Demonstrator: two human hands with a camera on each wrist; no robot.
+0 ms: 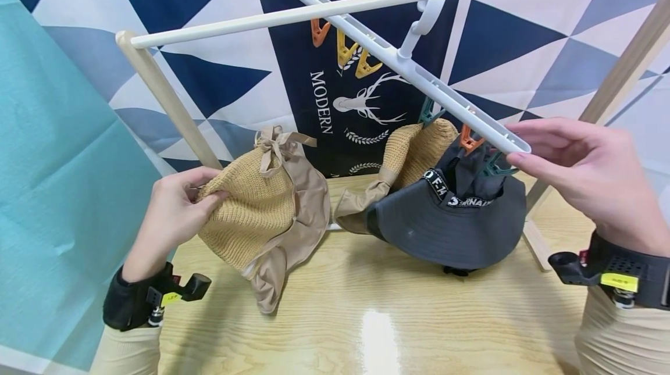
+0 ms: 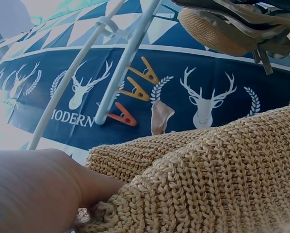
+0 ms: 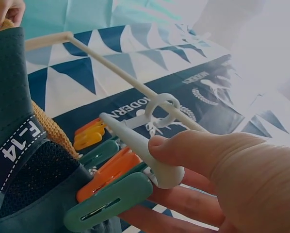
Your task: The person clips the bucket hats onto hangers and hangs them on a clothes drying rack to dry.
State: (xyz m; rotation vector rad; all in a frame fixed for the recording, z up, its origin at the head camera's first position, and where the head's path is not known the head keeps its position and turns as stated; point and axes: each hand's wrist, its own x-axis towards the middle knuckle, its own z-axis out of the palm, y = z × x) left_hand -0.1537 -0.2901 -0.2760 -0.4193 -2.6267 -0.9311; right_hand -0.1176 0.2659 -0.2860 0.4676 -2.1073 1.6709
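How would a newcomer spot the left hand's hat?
Find the white rail. Below its left half, the left hand grips a tan woven hat with a fabric bow. The dark hat and other woven hat hang from clips; this one doesn't.

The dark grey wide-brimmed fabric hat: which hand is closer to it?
Right. The right hand grips the straight white plastic hanger's end beside the dark grey hat; the left hand is farther away, holding the tan knitted hat.
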